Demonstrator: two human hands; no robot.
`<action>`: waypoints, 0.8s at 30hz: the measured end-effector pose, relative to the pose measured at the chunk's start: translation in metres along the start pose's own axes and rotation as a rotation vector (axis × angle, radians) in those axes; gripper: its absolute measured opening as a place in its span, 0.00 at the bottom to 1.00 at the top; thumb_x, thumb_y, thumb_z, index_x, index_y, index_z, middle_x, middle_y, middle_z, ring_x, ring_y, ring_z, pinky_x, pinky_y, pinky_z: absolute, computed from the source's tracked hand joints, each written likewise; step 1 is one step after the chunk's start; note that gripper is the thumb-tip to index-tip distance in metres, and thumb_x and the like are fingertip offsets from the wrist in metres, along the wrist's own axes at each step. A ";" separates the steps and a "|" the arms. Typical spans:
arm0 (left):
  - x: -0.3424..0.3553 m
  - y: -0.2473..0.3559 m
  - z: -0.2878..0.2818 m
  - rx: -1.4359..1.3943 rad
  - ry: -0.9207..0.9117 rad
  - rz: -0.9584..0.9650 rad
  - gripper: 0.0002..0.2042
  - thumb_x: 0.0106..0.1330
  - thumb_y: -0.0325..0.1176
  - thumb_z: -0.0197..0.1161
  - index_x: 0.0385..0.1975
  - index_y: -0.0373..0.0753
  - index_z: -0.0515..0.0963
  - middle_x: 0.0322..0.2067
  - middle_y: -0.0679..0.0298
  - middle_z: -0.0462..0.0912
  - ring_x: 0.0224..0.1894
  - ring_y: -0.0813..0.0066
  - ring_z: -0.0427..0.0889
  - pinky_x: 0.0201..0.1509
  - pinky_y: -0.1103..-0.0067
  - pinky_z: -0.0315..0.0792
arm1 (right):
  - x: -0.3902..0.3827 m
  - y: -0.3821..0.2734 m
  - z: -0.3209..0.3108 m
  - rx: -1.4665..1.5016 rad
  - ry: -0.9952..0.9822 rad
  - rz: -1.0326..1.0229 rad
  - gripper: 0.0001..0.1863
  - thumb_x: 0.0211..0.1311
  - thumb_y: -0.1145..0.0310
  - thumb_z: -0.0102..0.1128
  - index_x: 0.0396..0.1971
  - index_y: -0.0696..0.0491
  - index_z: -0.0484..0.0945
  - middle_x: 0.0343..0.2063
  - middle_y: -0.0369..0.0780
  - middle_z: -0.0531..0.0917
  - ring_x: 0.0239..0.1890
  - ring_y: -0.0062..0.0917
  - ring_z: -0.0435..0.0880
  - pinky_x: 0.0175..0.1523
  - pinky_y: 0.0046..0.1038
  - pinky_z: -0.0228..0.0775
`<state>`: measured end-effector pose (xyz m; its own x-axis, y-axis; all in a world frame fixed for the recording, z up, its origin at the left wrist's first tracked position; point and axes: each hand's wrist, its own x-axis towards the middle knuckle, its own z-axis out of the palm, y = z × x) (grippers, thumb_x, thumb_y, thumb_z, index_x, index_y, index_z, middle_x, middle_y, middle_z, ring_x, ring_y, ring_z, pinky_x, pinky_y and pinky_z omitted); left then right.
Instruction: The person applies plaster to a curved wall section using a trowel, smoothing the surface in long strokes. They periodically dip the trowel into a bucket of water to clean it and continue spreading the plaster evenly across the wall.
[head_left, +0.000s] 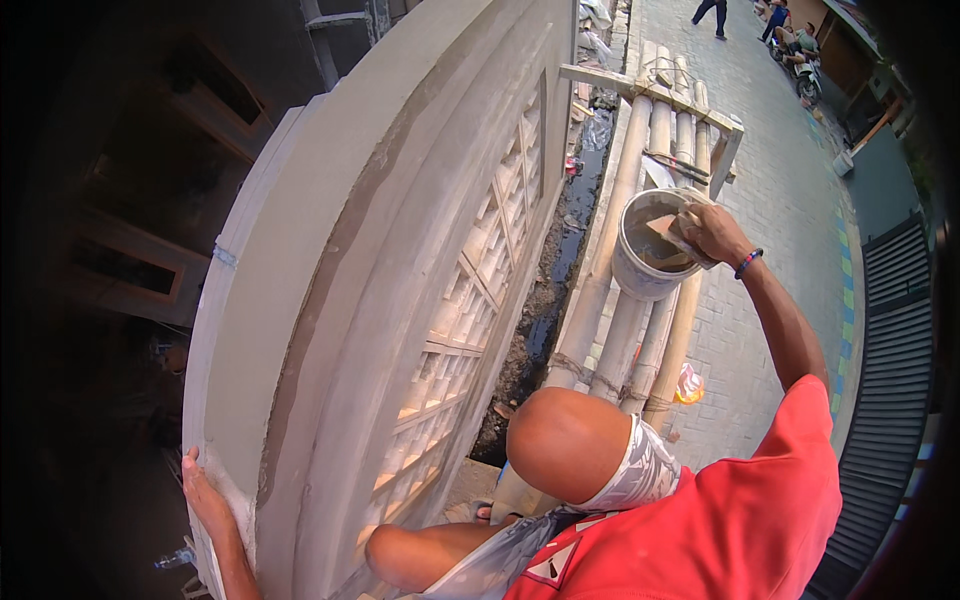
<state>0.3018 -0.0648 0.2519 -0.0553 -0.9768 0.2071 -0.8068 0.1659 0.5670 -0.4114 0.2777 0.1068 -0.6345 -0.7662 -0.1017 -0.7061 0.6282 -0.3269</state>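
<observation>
My right hand is closed on a pale, flat, grey-smeared piece, whose exact kind I cannot make out. It is held at the right side of a white bucket, partly inside the rim. Grey wet mix shows in the bucket, which stands on bamboo poles. At the lower left, my left hand rests with fingers stretched along the outer edge of the plastered wall top. A darker, damp-looking band runs along that wall top.
Bamboo poles tied to a wooden crosspiece form a platform. Long thin tools lie beyond the bucket. A drain with dark water runs between wall and poles. Paved street, people and a motorbike are farther off.
</observation>
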 end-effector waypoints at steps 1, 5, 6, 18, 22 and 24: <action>0.000 0.003 -0.001 0.052 0.014 0.029 0.31 0.76 0.52 0.38 0.57 0.26 0.72 0.53 0.46 0.77 0.57 0.56 0.74 0.65 0.69 0.62 | 0.020 -0.001 0.012 -0.048 -0.050 0.016 0.17 0.56 0.68 0.58 0.44 0.61 0.79 0.42 0.55 0.82 0.46 0.47 0.81 0.53 0.42 0.72; 0.002 0.008 -0.004 0.104 -0.022 0.101 0.31 0.76 0.50 0.39 0.55 0.24 0.73 0.54 0.44 0.77 0.58 0.53 0.74 0.65 0.68 0.62 | 0.093 0.014 0.098 -0.247 -0.209 0.131 0.16 0.55 0.68 0.55 0.40 0.61 0.81 0.41 0.56 0.82 0.48 0.46 0.82 0.54 0.42 0.73; 0.000 0.014 0.004 0.117 -0.019 0.112 0.30 0.76 0.50 0.39 0.54 0.24 0.73 0.53 0.43 0.77 0.58 0.52 0.74 0.65 0.68 0.62 | 0.106 0.031 0.117 -0.306 -0.238 0.185 0.16 0.55 0.68 0.55 0.40 0.61 0.81 0.40 0.56 0.83 0.48 0.46 0.82 0.54 0.42 0.74; -0.016 0.033 0.001 0.178 -0.007 0.091 0.29 0.76 0.48 0.39 0.52 0.24 0.76 0.52 0.43 0.79 0.57 0.51 0.75 0.64 0.68 0.63 | 0.094 0.041 0.122 -0.206 -0.014 0.101 0.10 0.52 0.72 0.53 0.29 0.58 0.84 0.34 0.54 0.85 0.42 0.47 0.85 0.48 0.43 0.76; -0.016 0.034 0.003 0.165 -0.001 0.073 0.29 0.76 0.48 0.39 0.52 0.24 0.76 0.51 0.43 0.79 0.57 0.51 0.75 0.64 0.68 0.63 | 0.033 0.027 0.031 -0.032 0.291 -0.054 0.15 0.59 0.65 0.60 0.42 0.58 0.81 0.32 0.50 0.85 0.35 0.40 0.86 0.40 0.40 0.75; -0.017 0.036 0.003 0.175 0.009 0.071 0.29 0.76 0.49 0.39 0.51 0.24 0.76 0.51 0.43 0.79 0.57 0.51 0.75 0.63 0.68 0.63 | -0.001 -0.009 -0.007 0.483 0.286 0.050 0.23 0.61 0.66 0.61 0.55 0.58 0.74 0.35 0.47 0.85 0.37 0.33 0.85 0.42 0.35 0.76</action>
<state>0.2722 -0.0425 0.2665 -0.1113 -0.9620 0.2492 -0.8912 0.2075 0.4033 -0.4066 0.2732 0.1161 -0.7709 -0.6276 0.1086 -0.4917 0.4780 -0.7278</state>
